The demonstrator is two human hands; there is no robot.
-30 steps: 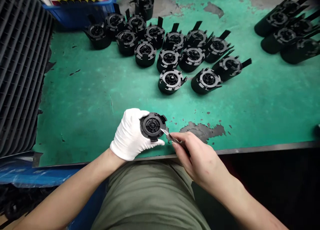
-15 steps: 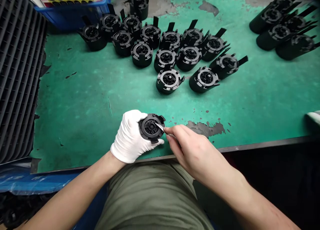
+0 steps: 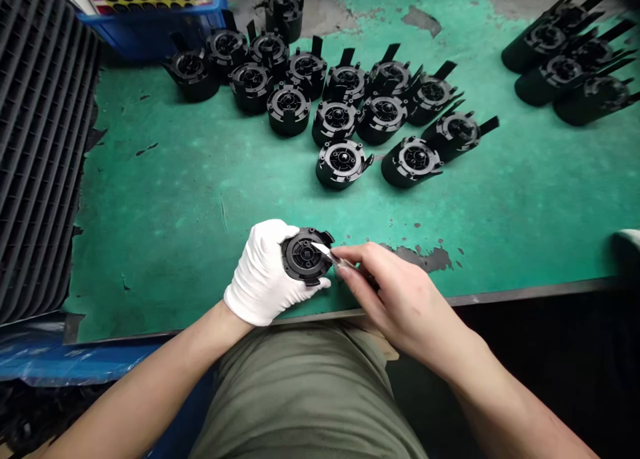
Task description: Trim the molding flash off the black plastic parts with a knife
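A round black plastic part (image 3: 303, 262) with rings and tabs faces up in my left hand (image 3: 267, 272), which wears a white glove and grips it from the left side. Bare and closed, my right hand (image 3: 395, 289) pinches a small knife (image 3: 326, 250) with a pale pointed blade. The blade's tip lies over the upper right of the part's centre; whether it touches the surface I cannot tell. Both hands are near the front edge of the green table (image 3: 160, 246).
Several black cylindrical housings (image 3: 341, 162) stand across the table's back middle, and more housings (image 3: 563, 72) at the back right. A blue bin (image 3: 150, 36) sits at the back left. Black ribbed trays (image 3: 40, 146) are stacked at the left edge.
My right hand has shifted slightly right, and more of the knife shows between its fingers. The whole view has moved slightly; my left hand keeps its grip on the part.
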